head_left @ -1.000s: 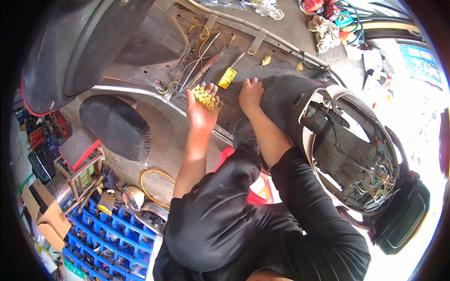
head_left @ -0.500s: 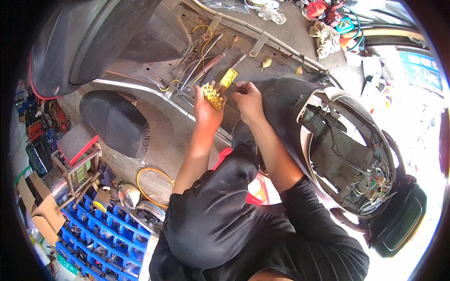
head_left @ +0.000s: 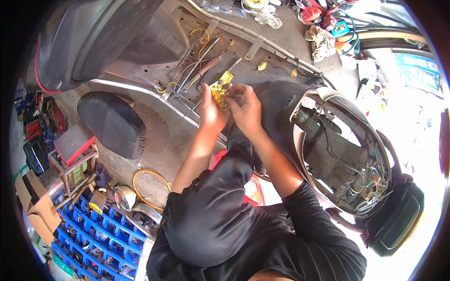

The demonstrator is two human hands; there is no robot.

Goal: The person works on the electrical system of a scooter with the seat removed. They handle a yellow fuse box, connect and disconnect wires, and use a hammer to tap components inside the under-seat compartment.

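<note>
My left hand (head_left: 213, 114) holds a small yellow case (head_left: 219, 95) with rows of small round parts in it, the thumb along its near side. A yellow flap or lid with dark print (head_left: 227, 77) sticks out at its far end. My right hand (head_left: 244, 104) is closed at the case's right side, thumb and fingertips pinched against it. Whether a small part is between those fingertips is hidden. Beyond both hands, a screwdriver with a brown handle (head_left: 209, 65) and a metal rod (head_left: 206, 56) lie on the scooter's bare footboard (head_left: 180, 65).
A loose black seat (head_left: 112, 124) lies on the floor at left. Blue parts bins (head_left: 101, 234) and a cardboard box (head_left: 40, 210) stand lower left. At right is the scooter's opened body with exposed wires (head_left: 370, 182). A rag (head_left: 321, 42) lies at the far right.
My right hand has moved left onto the yellow case, its fingers now pinching there. The case has turned a little in my left hand. The view has shifted slightly.
</note>
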